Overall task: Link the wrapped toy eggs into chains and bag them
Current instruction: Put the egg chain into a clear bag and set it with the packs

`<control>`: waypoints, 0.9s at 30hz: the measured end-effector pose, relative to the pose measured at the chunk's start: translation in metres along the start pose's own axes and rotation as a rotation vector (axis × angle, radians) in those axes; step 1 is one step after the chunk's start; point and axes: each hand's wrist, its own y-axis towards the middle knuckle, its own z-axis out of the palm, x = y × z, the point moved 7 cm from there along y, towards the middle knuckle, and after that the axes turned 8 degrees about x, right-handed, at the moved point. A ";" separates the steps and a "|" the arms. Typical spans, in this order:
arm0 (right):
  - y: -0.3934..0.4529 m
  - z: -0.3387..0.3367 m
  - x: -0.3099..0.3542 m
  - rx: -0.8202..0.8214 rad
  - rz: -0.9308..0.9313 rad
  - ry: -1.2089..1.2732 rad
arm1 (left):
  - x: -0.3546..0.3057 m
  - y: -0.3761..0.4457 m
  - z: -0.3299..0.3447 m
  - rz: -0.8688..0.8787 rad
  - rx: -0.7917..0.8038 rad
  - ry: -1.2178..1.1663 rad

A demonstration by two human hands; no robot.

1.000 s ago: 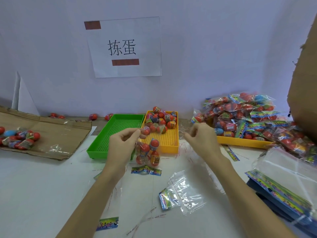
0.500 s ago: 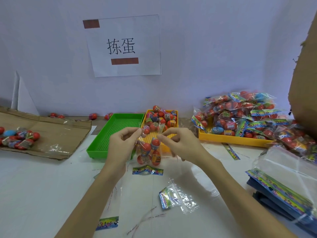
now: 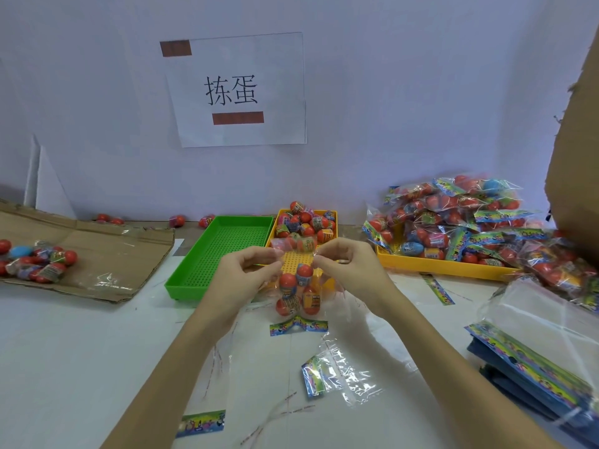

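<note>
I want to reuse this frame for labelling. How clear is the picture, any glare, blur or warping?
Head view: even, soft light with faint shadows; glare streaks on the clear bags; wide-angle bending at the cardboard on the right edge; the eggs held between the left hand and right hand are slightly soft, their labels unreadable; the sign is sharp.

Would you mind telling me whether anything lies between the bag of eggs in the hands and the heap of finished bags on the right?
Nothing visible blocks the way. The left hand and right hand pinch the top of the bag of eggs above the table; the heap of finished bags lies to the right across open space.
</note>
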 end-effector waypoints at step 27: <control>-0.001 -0.014 -0.009 0.115 0.030 0.318 | -0.002 0.002 -0.011 0.072 -0.080 -0.049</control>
